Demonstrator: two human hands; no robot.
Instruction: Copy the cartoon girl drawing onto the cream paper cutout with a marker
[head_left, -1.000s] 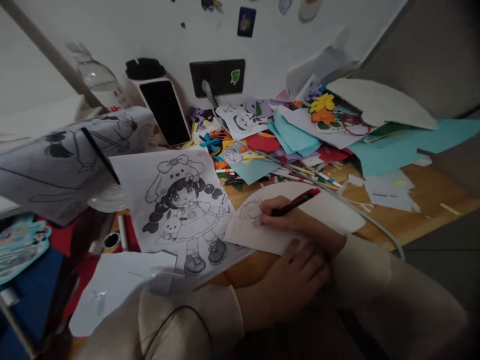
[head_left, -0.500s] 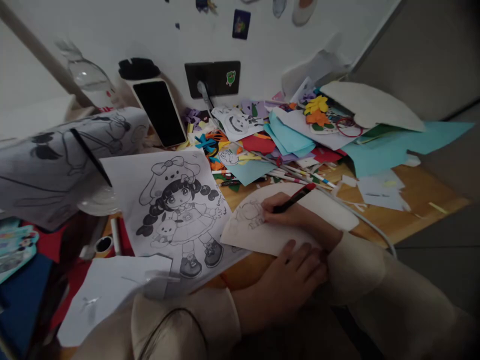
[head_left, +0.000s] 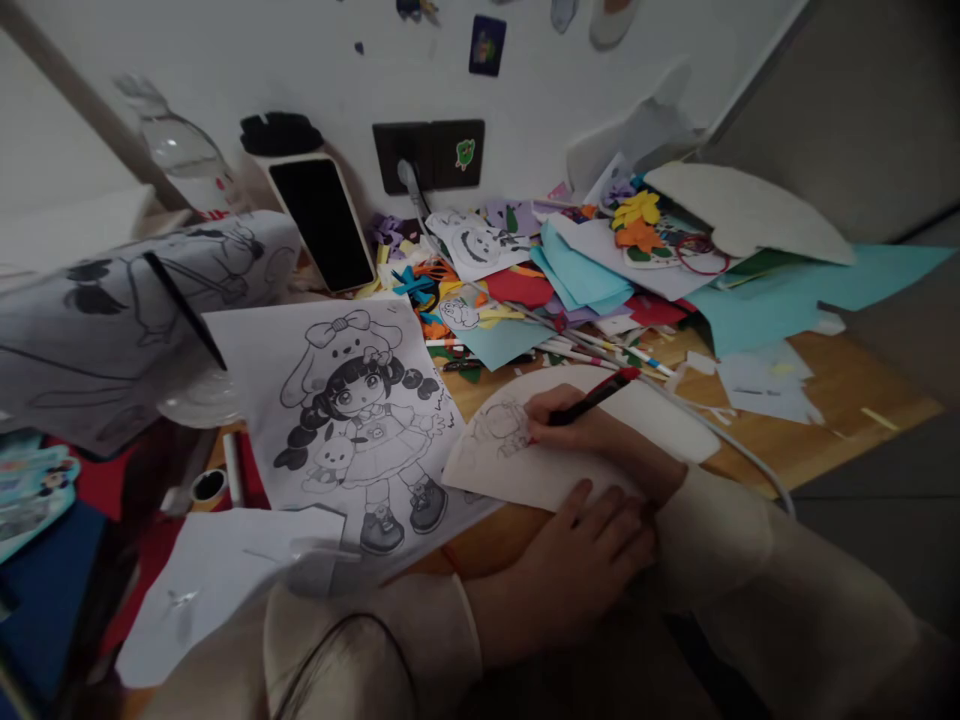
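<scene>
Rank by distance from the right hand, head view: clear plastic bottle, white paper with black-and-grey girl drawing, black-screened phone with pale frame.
From the right hand:
1. Girl drawing: just left.
2. Phone: back left, propped upright.
3. Bottle: farther left, by the wall.

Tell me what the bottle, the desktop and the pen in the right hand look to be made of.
Bottle: clear and glossy, plastic or glass; the wall shows through it and its shoulder catches highlights.
Desktop: wood or wood-look laminate, judging by its yellow-brown, streaky surface; sheen unclear.
Pen: probably plastic, with a smooth, dark barrel and red end.
</scene>
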